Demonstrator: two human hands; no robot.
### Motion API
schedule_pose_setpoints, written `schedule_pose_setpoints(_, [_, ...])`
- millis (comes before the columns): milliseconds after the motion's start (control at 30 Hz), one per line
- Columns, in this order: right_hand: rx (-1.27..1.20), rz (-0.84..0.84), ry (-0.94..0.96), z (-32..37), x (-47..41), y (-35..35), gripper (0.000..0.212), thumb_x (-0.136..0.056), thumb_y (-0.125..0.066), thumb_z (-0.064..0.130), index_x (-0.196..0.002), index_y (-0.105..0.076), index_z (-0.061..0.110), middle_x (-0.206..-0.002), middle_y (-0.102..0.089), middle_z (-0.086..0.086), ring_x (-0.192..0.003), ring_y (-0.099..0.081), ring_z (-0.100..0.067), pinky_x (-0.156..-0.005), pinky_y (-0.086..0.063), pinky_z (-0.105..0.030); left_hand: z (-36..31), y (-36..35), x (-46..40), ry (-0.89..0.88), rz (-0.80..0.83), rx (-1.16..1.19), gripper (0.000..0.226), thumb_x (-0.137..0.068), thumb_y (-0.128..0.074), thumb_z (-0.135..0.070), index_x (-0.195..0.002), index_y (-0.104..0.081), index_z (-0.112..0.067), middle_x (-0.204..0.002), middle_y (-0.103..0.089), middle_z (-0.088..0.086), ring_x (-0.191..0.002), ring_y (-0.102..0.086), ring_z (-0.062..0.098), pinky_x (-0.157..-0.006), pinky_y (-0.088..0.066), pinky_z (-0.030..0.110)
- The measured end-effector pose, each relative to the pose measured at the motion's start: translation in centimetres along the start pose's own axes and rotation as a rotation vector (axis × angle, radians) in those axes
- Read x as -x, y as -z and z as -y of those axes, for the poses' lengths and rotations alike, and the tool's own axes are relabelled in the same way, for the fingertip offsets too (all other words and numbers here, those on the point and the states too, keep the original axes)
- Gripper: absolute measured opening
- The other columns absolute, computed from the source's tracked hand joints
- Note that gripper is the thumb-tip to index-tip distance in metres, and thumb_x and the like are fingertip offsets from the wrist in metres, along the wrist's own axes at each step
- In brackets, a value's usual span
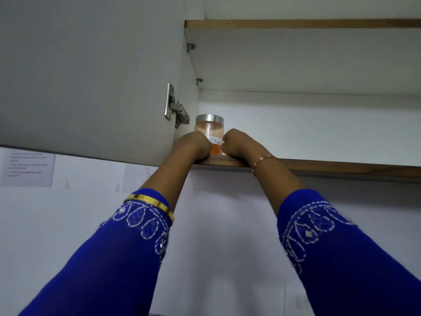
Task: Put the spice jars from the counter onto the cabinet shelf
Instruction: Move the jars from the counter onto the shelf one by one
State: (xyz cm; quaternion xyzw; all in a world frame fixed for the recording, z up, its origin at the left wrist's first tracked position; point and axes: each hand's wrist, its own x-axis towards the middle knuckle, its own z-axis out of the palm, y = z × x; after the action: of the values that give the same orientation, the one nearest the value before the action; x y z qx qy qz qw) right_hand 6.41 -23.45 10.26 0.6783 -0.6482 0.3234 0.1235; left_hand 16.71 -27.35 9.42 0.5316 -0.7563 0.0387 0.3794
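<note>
A clear spice jar (209,130) with a silver lid, orange powder and a white handwritten label stands at the far left end of the lower cabinet shelf (341,167). My left hand (193,144) wraps its left side and my right hand (237,142) wraps its right side, both reaching up over the shelf's wooden front edge. The fingers are hidden behind the jar. The jar's base is covered by my hands.
The open white cabinet door (91,76) hangs at the left on a metal hinge (176,108). An upper shelf (296,23) runs above. A paper sheet (28,169) is stuck on the wall below the door.
</note>
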Motion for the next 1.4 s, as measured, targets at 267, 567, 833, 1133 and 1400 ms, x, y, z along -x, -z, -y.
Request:
schedule_pose_setpoints(267, [0.114, -0.242, 0.038, 0.1, 4.9, -0.5, 0.026, -0.092, -0.04, 0.009, -0.108, -0.059, -0.001, -0.112, -0.063, -0.018, -0.087, -0.053, -0.032, -0.068, -0.032, -0.028, -0.3, -1.4, 5.3, -0.132, -0.396, -0.14, 0.029, -0.094, -0.037, -0.014, -0.101, -0.062, -0.001, -0.104, -0.067, 0.019, -0.096, -0.061, 0.033, -0.083, -0.041, 0.035])
schedule_pose_setpoints(567, [0.137, -0.18, 0.151, -3.4, 15.9, -4.1, 0.053, -0.1, -0.038, 0.02, -0.149, -0.021, 0.008, -0.159, -0.011, -0.011, -0.148, -0.007, -0.025, -0.12, -0.006, -0.039, 0.8, -5.3, 15.6, -0.195, -0.277, 0.479, 0.043, -0.1, -0.03, -0.014, -0.142, -0.033, -0.005, -0.153, -0.029, 0.012, -0.145, -0.021, 0.024, -0.119, -0.016, 0.034])
schedule_pose_setpoints(833, [-0.153, 0.07, -0.056, -6.9, 30.5, -10.2, 0.056, -0.1, -0.04, 0.026, -0.15, -0.017, 0.016, -0.16, -0.008, -0.004, -0.149, -0.004, -0.019, -0.122, -0.01, -0.037, 1.0, -10.5, 29.5, -0.086, -0.026, 0.618, 0.04, -0.1, -0.032, -0.011, -0.139, -0.039, -0.013, -0.155, -0.027, 0.006, -0.145, -0.02, 0.019, -0.12, -0.016, 0.038])
schedule_pose_setpoints(1133, [-0.398, 0.297, -0.31, -8.7, 45.3, -16.6, 0.06, -0.094, -0.053, 0.025, -0.148, -0.026, 0.016, -0.157, -0.021, -0.005, -0.147, -0.015, -0.021, -0.119, -0.018, -0.035, 4.7, -17.7, 43.6, 0.142, 0.272, 0.801, 0.039, -0.096, -0.041, -0.002, -0.135, -0.043, -0.002, -0.147, -0.039, 0.013, -0.141, -0.03, 0.021, -0.105, -0.022, 0.014])
schedule_pose_setpoints(1400, [-0.36, 0.765, -0.424, -9.4, 56.1, -21.7, 0.088, -0.078, -0.073, 0.029, -0.149, -0.022, 0.015, -0.157, -0.017, -0.01, -0.146, -0.016, -0.022, -0.12, -0.018, -0.032, 7.1, -22.8, 54.5, 0.497, 0.61, 0.784, 0.039, -0.095, -0.041, -0.003, -0.133, -0.047, -0.006, -0.139, -0.05, 0.012, -0.13, -0.045, 0.023, -0.103, -0.034, 0.025])
